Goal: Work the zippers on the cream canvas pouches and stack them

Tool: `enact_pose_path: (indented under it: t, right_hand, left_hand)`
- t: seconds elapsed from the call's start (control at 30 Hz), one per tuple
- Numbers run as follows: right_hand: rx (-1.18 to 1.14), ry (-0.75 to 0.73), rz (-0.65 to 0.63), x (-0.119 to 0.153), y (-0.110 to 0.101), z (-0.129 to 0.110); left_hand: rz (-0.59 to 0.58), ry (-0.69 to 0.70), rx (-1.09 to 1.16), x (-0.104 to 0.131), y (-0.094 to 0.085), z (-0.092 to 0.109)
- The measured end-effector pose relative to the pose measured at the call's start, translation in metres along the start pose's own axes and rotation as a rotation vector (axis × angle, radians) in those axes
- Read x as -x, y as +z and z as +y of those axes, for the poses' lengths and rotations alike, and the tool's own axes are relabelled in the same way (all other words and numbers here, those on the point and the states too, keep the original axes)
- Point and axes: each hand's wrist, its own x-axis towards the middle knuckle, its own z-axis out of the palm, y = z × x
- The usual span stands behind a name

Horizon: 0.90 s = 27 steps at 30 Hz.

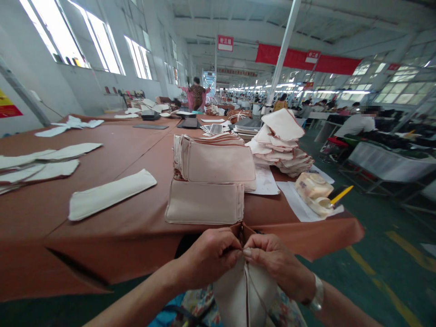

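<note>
Stacked pale panels (221,162) lie beyond the hands (211,250) (yellow-handled tool (341,195) rightward).

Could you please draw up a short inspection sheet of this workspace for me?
Surface: brown-covered table, its cover hanging in loose folds along the front edge.
Work pieces: pale piece held near that edge; tall pale stack and low pale stack straight ahead.
Clutter: messy pale pile and yellow tool at the right; loose pale strip at the left.
Grips: left hand and right hand both pinch the pale piece.
Cables: thin cord on the left wall.
Surroundings: windows left, red banner overhead, green floor.
</note>
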Motion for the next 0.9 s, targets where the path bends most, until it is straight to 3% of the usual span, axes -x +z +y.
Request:
enact_pose_path:
  t: [0.1,0.17,0.27,0.47,0.73,0.9]
  right_hand:
    - [-0.005,0.017,-0.043,0.002,-0.001,-0.001]
    - [0.015,-0.011,-0.065,0.004,-0.002,-0.001]
    - [-0.017,-0.038,-0.078,0.008,-0.004,-0.002]
    - [0.029,-0.078,-0.004,0.014,-0.003,-0.002]
    - [0.003,-0.032,0.035,0.014,-0.001,-0.009]
    - [0.116,-0.105,0.089,0.006,-0.003,-0.009]
  left_hand:
    - [-0.009,0.013,-0.125,0.0,0.001,0.0]
    - [0.026,-0.054,-0.137,0.0,0.003,0.001]
    - [0.031,-0.219,0.064,0.0,0.005,0.002]
    - [-0.099,-0.41,0.501,-0.001,0.002,0.005]
    - [-0.122,-0.516,0.705,-0.003,0.009,0.005]
    - [-0.072,-0.552,0.852,-0.004,0.011,0.004]
